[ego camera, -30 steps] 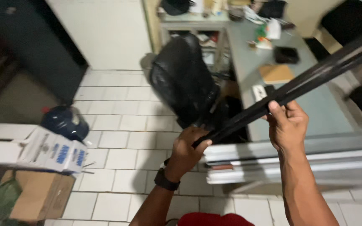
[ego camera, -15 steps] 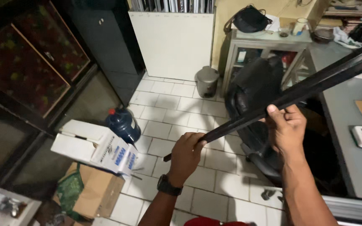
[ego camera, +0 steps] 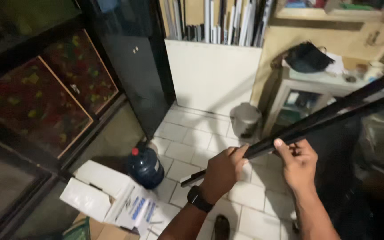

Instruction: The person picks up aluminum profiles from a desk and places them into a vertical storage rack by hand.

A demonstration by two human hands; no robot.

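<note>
Bar: I see a long dark metal bar point(ego camera: 316, 122) held in the air above the white tiled floor point(ego camera: 192, 142), slanting from its low end near the middle of the view up to the right edge.
Change: Against half a second ago, my view has swung left; the black office chair has almost slid out on the right, and the dark glass-fronted cabinet point(ego camera: 130, 62) now fills more of the left.
Left hand: my left hand point(ego camera: 221, 171), with a black watch on its wrist, is clenched around the bar near its lower end.
Right hand: my right hand point(ego camera: 298, 162) grips the same bar just beside the left, fingers curled over the bar.
Containers: a blue water jug point(ego camera: 145, 166) with a red cap stands on the floor; its contents I cannot tell. A white cardboard box point(ego camera: 107, 200) lies on a brown cardboard box point(ego camera: 105, 231) below left. A small grey bin point(ego camera: 244, 120) sits near the wall, lid on.
Surroundings: a black bag point(ego camera: 307, 57) rests on a small grey counter point(ego camera: 316, 82) at the right.
</note>
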